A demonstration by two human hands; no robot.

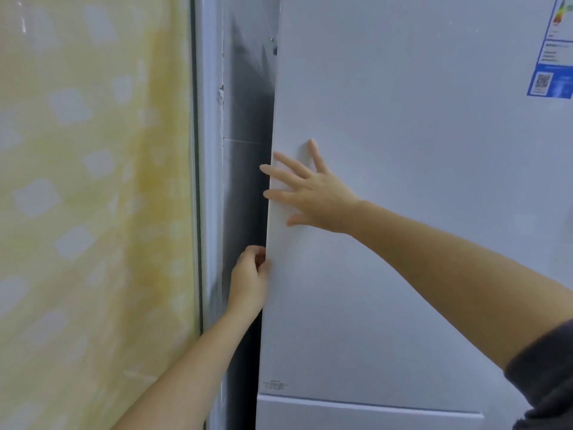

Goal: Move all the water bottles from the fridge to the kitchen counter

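Note:
The white fridge door (403, 119) fills the right of the head view and looks closed against the cabinet. My left hand (249, 279) grips the door's left edge low down, with its fingers curled behind the edge into the dark gap. My right hand (305, 189) lies flat on the door front higher up, fingers spread and straight, with the fingertips reaching the same edge. No water bottles are in view; the inside of the fridge is hidden.
A yellow and white patterned curtain (93, 197) hangs at the left, close to the fridge. A narrow dark gap (245, 135) runs between a white frame (206, 150) and the door. A lower fridge door (356, 414) begins below. An energy label (555, 57) sits at the upper right.

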